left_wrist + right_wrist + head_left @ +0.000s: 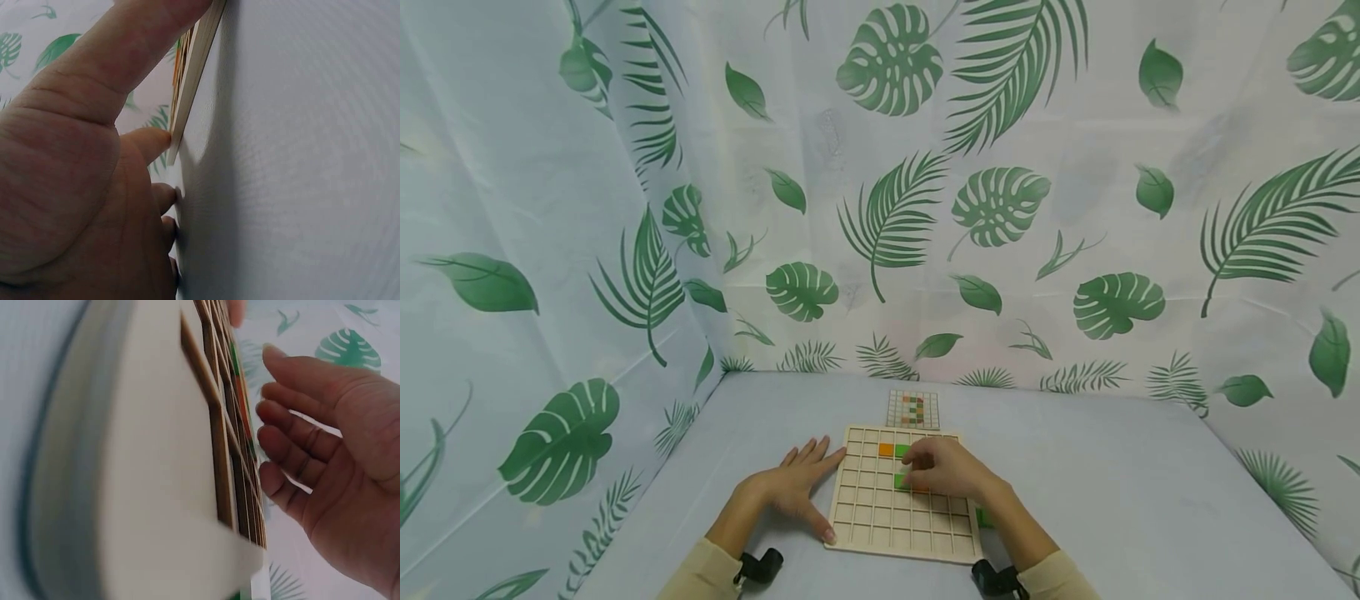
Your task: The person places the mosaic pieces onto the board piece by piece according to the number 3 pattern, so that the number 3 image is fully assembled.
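Note:
A pale wooden grid board (880, 521) lies on the table, with a few coloured tiles in its cells. In its upper part sit an orange tile (887, 450) and a green tile (902, 451). Lower down, another green tile (900, 482) shows beside the right fingertips. My left hand (792, 487) is spread along the board's left side, thumb at the near corner and index finger touching the edge. Over the board's upper middle hovers my right hand (951, 467), its fingers loosely bent. Nothing shows between those fingers in the right wrist view. This hand hides several cells.
Just behind the board lies a small pattern card (913, 408) with a printed grid of coloured squares. Something green (984, 517) shows at the board's right edge, partly under the right forearm. A leaf-print curtain (1000, 208) rises behind the white table (1135, 500).

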`<state>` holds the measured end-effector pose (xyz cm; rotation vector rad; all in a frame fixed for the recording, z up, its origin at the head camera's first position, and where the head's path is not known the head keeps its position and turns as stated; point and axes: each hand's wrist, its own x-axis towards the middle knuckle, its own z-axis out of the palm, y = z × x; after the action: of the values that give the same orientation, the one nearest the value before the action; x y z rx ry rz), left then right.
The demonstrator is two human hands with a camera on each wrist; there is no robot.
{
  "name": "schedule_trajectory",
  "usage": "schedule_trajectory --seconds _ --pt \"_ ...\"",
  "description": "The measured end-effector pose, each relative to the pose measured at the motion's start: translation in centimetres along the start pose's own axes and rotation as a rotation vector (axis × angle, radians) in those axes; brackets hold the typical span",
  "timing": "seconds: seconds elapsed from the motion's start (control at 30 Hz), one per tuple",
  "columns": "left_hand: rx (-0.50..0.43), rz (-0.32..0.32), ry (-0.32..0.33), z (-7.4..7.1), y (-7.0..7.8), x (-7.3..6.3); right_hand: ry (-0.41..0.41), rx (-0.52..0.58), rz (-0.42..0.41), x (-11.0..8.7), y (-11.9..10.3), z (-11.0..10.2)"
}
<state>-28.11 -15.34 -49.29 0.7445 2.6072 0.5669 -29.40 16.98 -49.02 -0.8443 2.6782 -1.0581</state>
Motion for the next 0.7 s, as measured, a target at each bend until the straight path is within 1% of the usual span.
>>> schedule_trajectory --seconds 0.2,0.43,0.7 --pt "0.001 0.000 0.002 0.1 0.0 0.1 0.052 -0.024 0.033 -0.4 0.4 -1.0" --pt "-0.006 -0.004 -0.002 0.1 -0.1 0.1 0.086 -0.019 0.081 -1.2 0.8 -2.2" --pt "-0.019 0.003 -0.010 0.1 -0.3 0.1 0.109 -0.029 0.077 -2.2 1.7 -3.4"
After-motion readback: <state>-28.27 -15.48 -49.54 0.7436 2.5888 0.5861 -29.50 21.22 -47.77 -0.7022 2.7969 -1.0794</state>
